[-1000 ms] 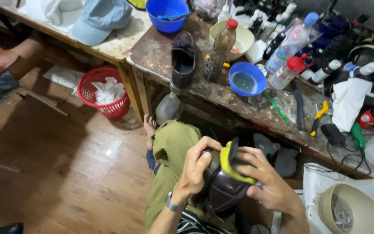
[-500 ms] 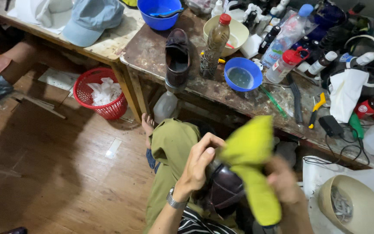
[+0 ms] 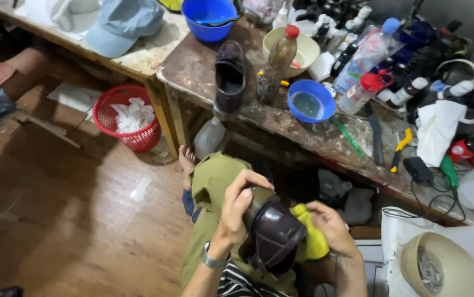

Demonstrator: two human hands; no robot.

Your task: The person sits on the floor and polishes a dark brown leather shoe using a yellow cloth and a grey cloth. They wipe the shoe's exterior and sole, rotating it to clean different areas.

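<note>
A dark brown leather shoe [image 3: 273, 234] rests over my lap, toe pointing toward me. My left hand [image 3: 237, 206] grips its upper from the left side, a watch on the wrist. My right hand [image 3: 330, 228] presses a yellow cloth [image 3: 311, 236] against the shoe's right side. The matching dark shoe [image 3: 230, 77] lies on the worn workbench [image 3: 193, 66] ahead, opening upward.
On the bench stand a brown bottle [image 3: 277, 60], a small blue bowl [image 3: 309, 102] of water, a beige bowl [image 3: 311, 52], a clear bottle [image 3: 366, 55] and tools. A blue basin [image 3: 209, 16] and cap [image 3: 124, 25] sit further back. A red basket [image 3: 127, 118] stands on the wooden floor.
The yellow cloth, lifted and spread over the shoe half a second ago, is now bunched in my right hand against the shoe's side. My left hand has kept its hold.
</note>
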